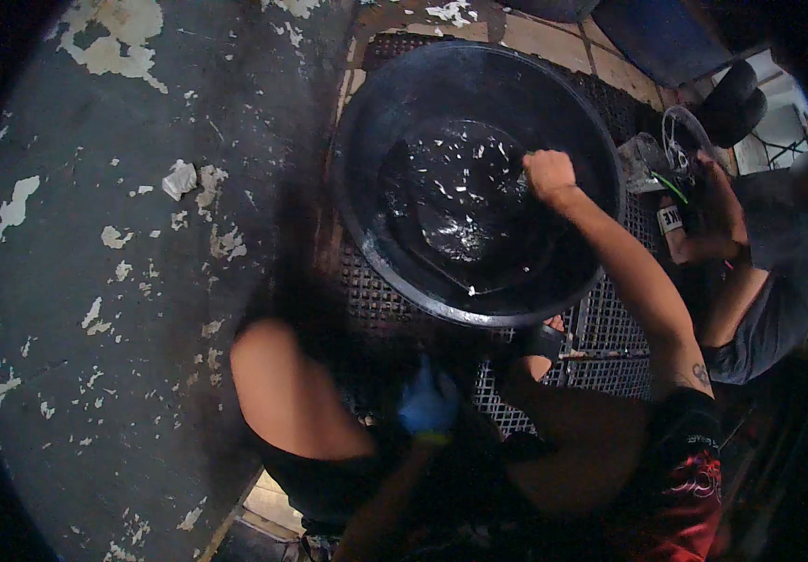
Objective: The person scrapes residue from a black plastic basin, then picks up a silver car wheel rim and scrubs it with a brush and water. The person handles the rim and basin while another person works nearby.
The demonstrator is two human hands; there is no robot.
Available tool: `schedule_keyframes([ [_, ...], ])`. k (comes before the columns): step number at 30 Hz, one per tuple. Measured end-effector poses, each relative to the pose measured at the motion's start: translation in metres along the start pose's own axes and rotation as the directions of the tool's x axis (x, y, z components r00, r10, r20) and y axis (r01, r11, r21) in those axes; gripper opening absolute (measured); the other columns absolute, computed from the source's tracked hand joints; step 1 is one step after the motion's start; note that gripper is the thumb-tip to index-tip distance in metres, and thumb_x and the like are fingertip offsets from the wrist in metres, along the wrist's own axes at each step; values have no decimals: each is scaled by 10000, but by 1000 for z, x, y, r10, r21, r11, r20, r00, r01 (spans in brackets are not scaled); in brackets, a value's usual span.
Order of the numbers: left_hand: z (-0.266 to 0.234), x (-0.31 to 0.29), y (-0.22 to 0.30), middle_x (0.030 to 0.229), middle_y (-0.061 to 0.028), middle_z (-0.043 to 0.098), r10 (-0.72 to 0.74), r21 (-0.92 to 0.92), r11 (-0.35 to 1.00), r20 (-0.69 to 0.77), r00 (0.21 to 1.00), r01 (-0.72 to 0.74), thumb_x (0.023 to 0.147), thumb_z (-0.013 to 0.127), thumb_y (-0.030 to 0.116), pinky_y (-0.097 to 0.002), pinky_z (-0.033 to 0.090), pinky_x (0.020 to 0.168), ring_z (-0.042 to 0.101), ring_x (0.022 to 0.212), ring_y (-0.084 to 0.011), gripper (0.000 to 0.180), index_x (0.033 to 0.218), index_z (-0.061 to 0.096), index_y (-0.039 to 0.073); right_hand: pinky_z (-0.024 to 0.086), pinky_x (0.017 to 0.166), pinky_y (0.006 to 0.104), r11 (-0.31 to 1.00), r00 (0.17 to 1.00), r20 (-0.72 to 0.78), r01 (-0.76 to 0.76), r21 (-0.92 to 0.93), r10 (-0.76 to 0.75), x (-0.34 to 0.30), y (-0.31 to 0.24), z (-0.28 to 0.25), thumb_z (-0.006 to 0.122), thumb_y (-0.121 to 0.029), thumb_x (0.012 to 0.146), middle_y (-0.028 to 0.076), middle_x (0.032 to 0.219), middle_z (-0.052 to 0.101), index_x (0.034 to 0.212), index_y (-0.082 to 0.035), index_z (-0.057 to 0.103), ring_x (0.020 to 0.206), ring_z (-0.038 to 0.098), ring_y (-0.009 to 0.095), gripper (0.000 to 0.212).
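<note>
A large round black tub (380, 253) stands in front of me with dark, rippling liquid (465, 211) in it, bright with reflections. My right hand (551, 173) is bare and closed in a fist over the right side of the tub, above the liquid. Whatever its fingers hold, if anything, is hidden. Nearer to me, my left hand (427, 403) wears a blue glove with a yellowish band at the wrist. It is low between my knees, outside the tub, and its fingers are lost in shadow and blur. A small white speck (471, 291) sits on the tub's near inner wall.
Black grid matting (600, 318) lies under the tub. On the left is a dark surface (141, 356) with peeling paint and a crumpled white scrap (179, 180). A co-worker (769, 272) sits at the right, hands near a clear round container (685, 136). A blue bin (657, 42) stands behind.
</note>
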State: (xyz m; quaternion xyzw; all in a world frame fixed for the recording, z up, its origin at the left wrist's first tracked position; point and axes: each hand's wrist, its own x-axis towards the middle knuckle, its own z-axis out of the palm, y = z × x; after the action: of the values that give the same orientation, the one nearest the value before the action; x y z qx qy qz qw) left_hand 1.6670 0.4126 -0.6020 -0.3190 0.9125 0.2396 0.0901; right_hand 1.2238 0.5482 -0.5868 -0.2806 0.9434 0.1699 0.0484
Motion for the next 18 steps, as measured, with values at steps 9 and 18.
schedule_keyframes([
  [9,-9,47,38,1284,-168,602,-235,-948,170,225,946,268,928,623,207,-443,477,984,616,1123,-272,712,1549,276,165,572,728,458,997,999,-37,2,74,1,55,-34,-18,519,-177,911,165,899,718,911,-72,721,837,715,341,227],
  [18,-83,93,81,946,-63,665,-146,-731,-428,636,758,531,923,536,198,-459,540,868,639,924,-264,125,905,618,106,577,797,447,993,994,78,-82,89,75,27,12,-19,574,-146,879,178,978,712,978,-58,684,915,707,359,173],
])
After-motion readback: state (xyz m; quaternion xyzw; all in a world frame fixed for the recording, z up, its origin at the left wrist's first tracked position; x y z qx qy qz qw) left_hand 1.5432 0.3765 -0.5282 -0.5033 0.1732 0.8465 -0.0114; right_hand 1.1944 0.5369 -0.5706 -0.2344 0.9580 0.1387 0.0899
